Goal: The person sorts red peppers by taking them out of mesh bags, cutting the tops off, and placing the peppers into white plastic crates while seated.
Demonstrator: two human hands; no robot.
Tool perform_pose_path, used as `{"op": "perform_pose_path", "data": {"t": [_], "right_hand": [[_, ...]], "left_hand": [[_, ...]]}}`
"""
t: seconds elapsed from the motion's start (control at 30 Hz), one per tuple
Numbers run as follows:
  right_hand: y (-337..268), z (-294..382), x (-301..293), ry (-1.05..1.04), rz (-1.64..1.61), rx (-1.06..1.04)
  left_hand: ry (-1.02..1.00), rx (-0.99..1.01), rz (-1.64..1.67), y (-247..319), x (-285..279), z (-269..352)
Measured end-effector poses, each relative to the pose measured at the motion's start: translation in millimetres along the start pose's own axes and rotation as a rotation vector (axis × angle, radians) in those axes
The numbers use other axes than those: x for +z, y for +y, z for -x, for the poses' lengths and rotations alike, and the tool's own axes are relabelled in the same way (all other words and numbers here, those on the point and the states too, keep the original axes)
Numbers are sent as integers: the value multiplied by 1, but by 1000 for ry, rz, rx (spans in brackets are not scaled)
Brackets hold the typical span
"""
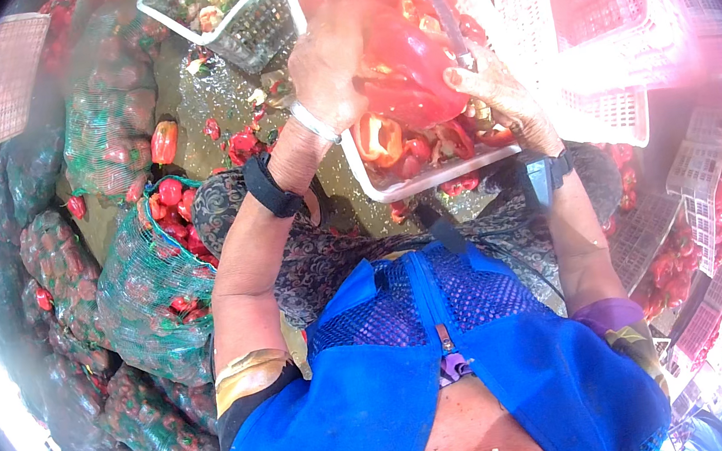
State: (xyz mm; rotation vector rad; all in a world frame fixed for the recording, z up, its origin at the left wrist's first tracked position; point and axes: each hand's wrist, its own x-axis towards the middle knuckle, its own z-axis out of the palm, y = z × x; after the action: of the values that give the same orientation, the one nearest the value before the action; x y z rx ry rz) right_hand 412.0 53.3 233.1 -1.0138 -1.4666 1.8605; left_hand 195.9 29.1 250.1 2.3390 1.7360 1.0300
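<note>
A large red bell pepper (412, 71) is held up over a white plastic crate (384, 191). My left hand (330, 69) grips its left side, the fingers partly lost in glare. In my right hand (497, 91) is a knife (442, 9), its blade pointing away from me along the pepper's right side. My right thumb lies close to the pepper. Below, the crate holds cut pepper pieces, among them an orange-red one (379, 139) lying hollow side up.
A second crate (226, 34) at the upper left holds pale and green pepper scraps. By my left knee stands a green mesh sack (149, 281) of red peppers. More filled sacks (107, 115) line the left. White crates (605, 49) stand at right. Loose peppers (165, 142) lie on the wet floor.
</note>
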Motion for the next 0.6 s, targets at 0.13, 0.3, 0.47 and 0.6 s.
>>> {"op": "perform_pose_path", "data": {"t": [0.13, 0.3, 0.47, 0.6], "right_hand": [[-6, 8, -2, 6, 201, -8], [-12, 14, -2, -11, 125, 94], [-21, 13, 8, 36, 187, 74], [-9, 14, 2, 48, 23, 68]], "left_hand": [[-19, 41, 9, -4, 15, 6], [30, 22, 285, -9, 12, 4], [-8, -125, 398, -5, 10, -2], [-106, -136, 599, -17, 7, -3]]}}
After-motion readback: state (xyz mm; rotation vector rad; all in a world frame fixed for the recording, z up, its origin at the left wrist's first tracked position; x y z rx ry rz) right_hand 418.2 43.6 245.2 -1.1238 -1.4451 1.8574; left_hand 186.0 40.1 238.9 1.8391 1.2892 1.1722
